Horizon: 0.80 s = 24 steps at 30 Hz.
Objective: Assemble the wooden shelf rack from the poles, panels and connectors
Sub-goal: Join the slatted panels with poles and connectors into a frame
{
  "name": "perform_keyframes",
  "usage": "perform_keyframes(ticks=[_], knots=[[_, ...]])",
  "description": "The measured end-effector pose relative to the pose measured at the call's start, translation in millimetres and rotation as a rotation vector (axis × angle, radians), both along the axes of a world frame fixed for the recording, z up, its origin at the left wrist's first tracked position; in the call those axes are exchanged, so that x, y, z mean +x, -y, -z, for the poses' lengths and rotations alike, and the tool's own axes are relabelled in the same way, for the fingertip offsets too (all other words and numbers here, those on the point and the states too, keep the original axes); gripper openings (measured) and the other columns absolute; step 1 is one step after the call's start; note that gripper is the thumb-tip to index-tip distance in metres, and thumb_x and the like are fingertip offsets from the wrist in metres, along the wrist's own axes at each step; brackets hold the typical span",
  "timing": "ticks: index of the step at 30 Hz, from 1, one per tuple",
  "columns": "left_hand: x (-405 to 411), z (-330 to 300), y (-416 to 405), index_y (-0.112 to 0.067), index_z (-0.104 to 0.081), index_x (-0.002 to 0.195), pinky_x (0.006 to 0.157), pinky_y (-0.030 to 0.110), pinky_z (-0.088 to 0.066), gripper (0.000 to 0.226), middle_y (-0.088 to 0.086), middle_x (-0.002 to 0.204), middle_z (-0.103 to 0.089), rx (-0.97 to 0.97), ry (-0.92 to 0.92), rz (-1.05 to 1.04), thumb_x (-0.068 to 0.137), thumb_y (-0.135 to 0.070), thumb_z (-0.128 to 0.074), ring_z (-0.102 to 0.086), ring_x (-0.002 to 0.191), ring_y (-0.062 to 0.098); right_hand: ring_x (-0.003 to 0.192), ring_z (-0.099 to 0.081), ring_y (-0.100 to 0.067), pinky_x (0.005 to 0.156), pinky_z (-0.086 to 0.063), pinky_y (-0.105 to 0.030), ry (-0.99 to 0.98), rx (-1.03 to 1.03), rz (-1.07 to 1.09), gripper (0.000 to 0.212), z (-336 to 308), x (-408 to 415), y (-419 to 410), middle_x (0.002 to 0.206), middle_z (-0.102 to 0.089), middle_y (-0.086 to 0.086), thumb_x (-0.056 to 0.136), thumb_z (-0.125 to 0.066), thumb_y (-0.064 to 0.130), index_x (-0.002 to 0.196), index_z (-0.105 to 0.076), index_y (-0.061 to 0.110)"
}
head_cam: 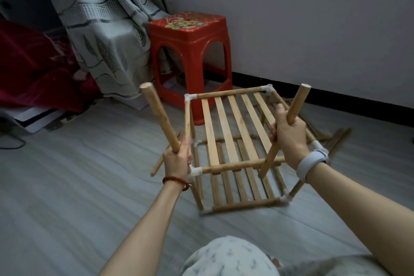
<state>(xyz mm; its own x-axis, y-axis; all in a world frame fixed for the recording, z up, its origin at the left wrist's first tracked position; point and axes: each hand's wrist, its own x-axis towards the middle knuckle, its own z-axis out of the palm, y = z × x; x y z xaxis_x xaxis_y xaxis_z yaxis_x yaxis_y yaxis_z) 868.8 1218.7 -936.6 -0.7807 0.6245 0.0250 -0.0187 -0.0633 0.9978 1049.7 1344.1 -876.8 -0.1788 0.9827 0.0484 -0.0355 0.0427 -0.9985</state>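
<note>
Each of the hands had a loose pole: left hand [177, 160] gripped the left pole [160, 119], right hand [289, 139] the right pole [284, 127], both tilted outward. The half-built rack [233, 132] sat on the floor between them, its near-left connector [194, 170] touching the left hand.

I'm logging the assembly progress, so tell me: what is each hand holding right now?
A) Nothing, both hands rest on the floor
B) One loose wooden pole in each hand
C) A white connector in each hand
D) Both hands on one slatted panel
B: the left hand grips one wooden pole and the right hand grips another pole, both raised above the half-built rack.
</note>
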Motion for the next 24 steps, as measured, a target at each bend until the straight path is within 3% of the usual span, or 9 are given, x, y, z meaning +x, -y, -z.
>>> perform_keyframes(ticks=[9,18,21,24], knots=[[6.6,11.3,-11.7,-0.022,-0.046,0.041,0.036,0.016,-0.029,0.051,-0.01,0.034,-0.035,0.058,-0.023,-0.045,0.091,-0.014,-0.056,-0.034,0.033,0.004,0.042,-0.038,-0.009,0.046,-0.037,-0.022,0.038,0.008,-0.06,0.036,9.4,-3.5,-4.1,0.043,-0.039,0.008,0.095,-0.048,0.028,0.061,-0.042,0.018],[-3.6,24.3,-14.4,-0.013,-0.039,0.043,0.036,0.017,-0.03,0.049,-0.007,0.031,-0.034,0.115,-0.058,0.006,0.088,0.003,-0.054,-0.032,0.031,0.003,0.035,-0.031,-0.008,0.038,-0.028,-0.019,-0.032,-0.081,-0.026,0.04,21.6,-18.2,-16.1,0.038,-0.033,0.011,0.095,-0.048,0.021,0.057,-0.036,0.019],[-7.8,24.0,-15.6,-0.011,-0.04,0.044,0.036,0.017,-0.032,0.048,-0.008,0.031,-0.036,0.079,-0.071,0.004,0.088,0.001,-0.055,-0.034,0.031,0.003,0.035,-0.03,-0.01,0.039,-0.026,-0.017,-0.196,-0.134,0.086,0.038,0.5,-9.9,-28.4,0.038,-0.032,0.008,0.094,-0.048,0.023,0.058,-0.035,0.02],[-6.5,22.2,-22.7,-0.013,-0.041,0.044,0.035,0.016,-0.032,0.047,-0.009,0.031,-0.037,0.042,-0.074,-0.008,0.087,-0.003,-0.057,-0.035,0.03,0.002,0.034,-0.029,-0.011,0.04,-0.024,-0.017,-0.233,-0.035,0.279,0.037,-25.2,17.8,-43.7,0.037,-0.03,0.008,0.092,-0.047,0.023,0.059,-0.032,0.019]])
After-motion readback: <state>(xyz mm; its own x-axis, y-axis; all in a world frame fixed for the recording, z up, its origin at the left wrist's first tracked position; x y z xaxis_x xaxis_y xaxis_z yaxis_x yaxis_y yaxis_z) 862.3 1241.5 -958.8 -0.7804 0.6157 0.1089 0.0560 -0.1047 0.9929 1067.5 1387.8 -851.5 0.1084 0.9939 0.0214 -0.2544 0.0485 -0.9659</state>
